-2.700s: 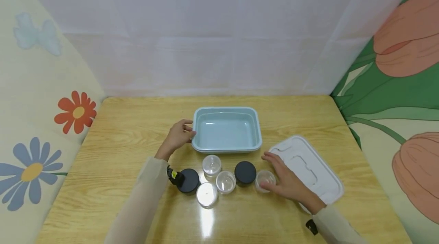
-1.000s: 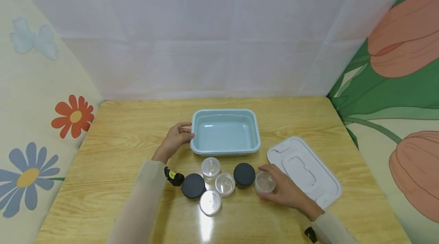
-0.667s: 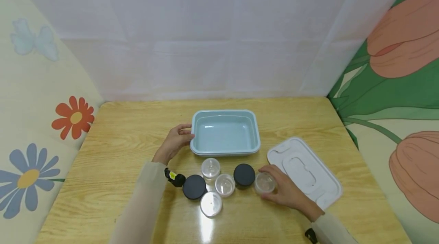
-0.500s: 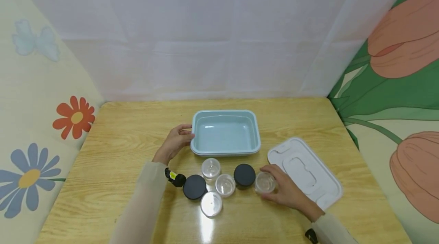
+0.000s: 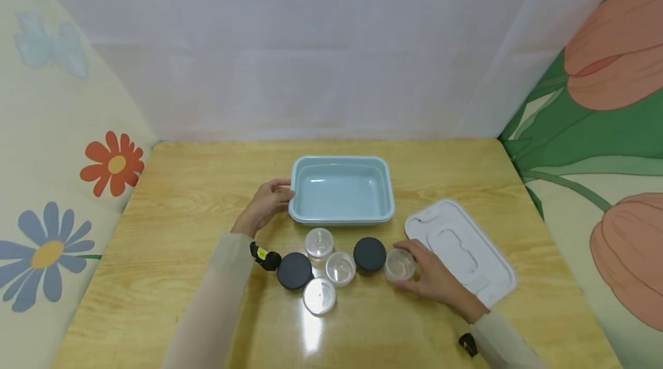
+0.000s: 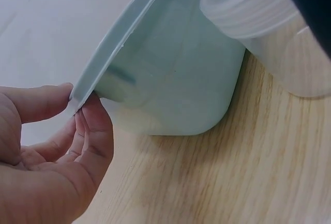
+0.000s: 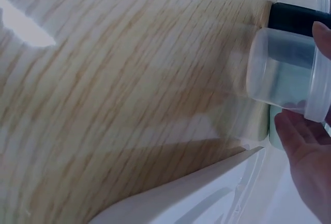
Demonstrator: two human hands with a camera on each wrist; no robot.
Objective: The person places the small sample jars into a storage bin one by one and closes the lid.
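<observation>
A pale blue rectangular tub (image 5: 342,190) sits on the table, its inside bare. My left hand (image 5: 265,205) pinches its left rim; in the left wrist view the thumb lies on the outer side of the rim (image 6: 111,48) and the fingers curl beneath. My right hand (image 5: 432,277) grips a small clear plastic jar (image 5: 399,265) between thumb and fingers, at the right end of a group of jars. The right wrist view shows this clear jar (image 7: 284,71) upright, thumb and fingers near its wider top band.
Left of the held jar stand a dark-lidded jar (image 5: 370,254), clear jars (image 5: 340,269), and another dark-lidded jar (image 5: 294,270) beside my left wrist's camera. A white lid (image 5: 461,251) lies under and behind my right hand. A white curtain (image 5: 321,69) hangs behind the table.
My right hand has come down from hovering over the clear jar to gripping it. The left dark-lidded jar and the front clear jar have shifted slightly right. My left hand stays on the rim.
</observation>
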